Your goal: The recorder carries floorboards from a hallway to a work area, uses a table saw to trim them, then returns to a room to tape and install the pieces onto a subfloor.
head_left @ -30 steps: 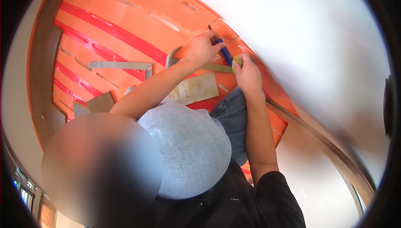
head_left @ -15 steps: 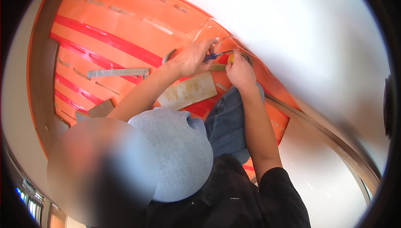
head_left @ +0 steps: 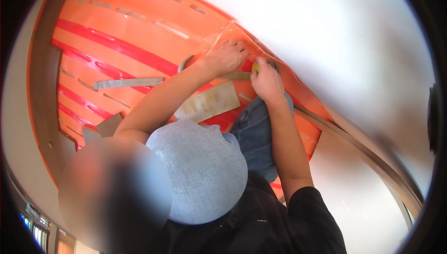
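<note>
My left hand rests palm-down near the raised edge of the orange floor sheet, its fingers bent; what is beneath them is hidden. Close to its right, my right hand is closed around a small rounded yellow-green thing, mostly covered by the fingers. A grey-brown round piece shows just behind that hand. Between the hands and my knee lies a narrow olive-coloured strip. Nearer to me is a pale board with brownish stains.
A metal square ruler lies to the left on the sheet, with a curved grey piece by my left wrist. Board offcuts sit beside my left elbow. A white wall rises at the right, with long trim along it.
My left hand has turned over and shifted slightly right and forward; the blue-handled tool it held is out of sight. My right hand has barely moved, still gripping the yellow-green thing.
</note>
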{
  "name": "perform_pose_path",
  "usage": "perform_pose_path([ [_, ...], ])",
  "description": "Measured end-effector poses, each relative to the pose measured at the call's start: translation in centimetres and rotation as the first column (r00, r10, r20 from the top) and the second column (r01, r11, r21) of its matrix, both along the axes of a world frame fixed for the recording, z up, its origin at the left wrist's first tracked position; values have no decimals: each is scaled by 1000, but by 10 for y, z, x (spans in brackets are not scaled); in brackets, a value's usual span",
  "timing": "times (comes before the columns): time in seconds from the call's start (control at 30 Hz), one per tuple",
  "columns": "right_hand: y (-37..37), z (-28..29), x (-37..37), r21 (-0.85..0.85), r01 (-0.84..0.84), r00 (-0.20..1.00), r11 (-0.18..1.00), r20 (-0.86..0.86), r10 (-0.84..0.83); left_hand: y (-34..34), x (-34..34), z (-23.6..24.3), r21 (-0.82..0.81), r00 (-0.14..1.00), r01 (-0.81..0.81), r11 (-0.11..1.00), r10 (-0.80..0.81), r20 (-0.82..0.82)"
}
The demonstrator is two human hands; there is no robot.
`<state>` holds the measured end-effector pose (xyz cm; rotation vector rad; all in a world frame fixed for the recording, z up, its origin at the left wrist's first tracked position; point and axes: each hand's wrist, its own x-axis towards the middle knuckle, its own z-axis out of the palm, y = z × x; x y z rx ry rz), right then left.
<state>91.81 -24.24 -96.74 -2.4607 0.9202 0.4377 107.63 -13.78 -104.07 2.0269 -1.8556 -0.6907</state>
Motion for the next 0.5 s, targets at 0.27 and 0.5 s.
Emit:
perform_pose_path([
  [0.27,-1,-1,0,-2,-1,1000,1000,8,1,-7,8,11,58,999,30,998,-32,33],
  [0.5,0,-4,1,-25,-19,1000,1000,-2,19,-28,26,11,164,914,-201,966,245,-323],
])
